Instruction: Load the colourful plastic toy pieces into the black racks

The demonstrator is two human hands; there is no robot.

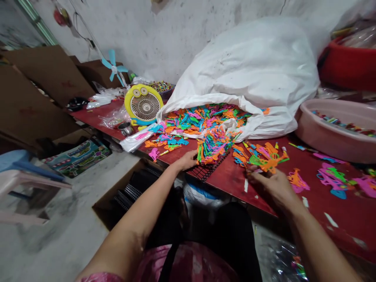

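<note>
My left hand (188,159) is closed at the left end of a dense stack of colourful flat plastic toy pieces (214,147); some fingertips are hidden behind them. The stack lies on a black mesh basket (204,171) at the table's front edge. My right hand (276,184) pinches an orange plastic toy piece (268,163), with green and yellow parts beside it, just above the table. Between the hands lie loose orange and blue pieces (240,156). Behind the stack, many more pieces (202,115) spill from the mouth of a big white sack (249,66).
On the red table (232,178), loose piece clusters (331,176) lie at right, near a pink basin (337,133). A yellow fan (146,105) stands at left beside a metal cup (125,128). Below is a cardboard box (102,207) with black mesh baskets (131,194); a stool (29,178) stands left.
</note>
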